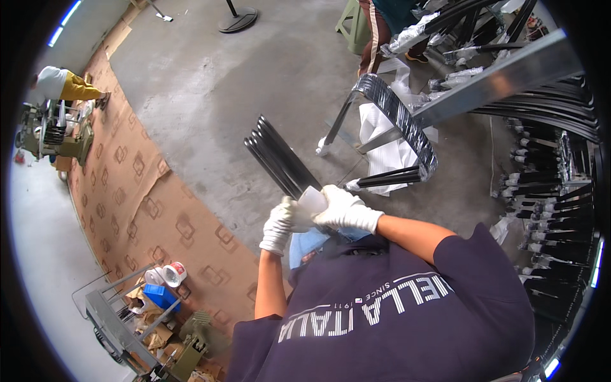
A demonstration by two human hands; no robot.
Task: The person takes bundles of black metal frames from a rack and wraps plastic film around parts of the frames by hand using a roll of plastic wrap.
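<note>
In front of my body a bundle of several black tubes [280, 156] points away to the upper left. A piece of white wrapping sheet [312, 200] lies around its near end. My left hand [277, 226], in a white knit glove, is closed at the sheet's left side, its fingertips slightly blurred. From the right, my gloved right hand [345, 210] grips the sheet against the tubes. Between and below my hands the near tube ends are hidden.
A metal rack arm [503, 83] carries a plastic-wrapped black frame [398, 114] just beyond my right hand. Many wrapped black tubes [541, 204] stack along the right. At lower left stands a grey metal cart [111, 318] near a blue bin [160, 297]. Two other people are farther off.
</note>
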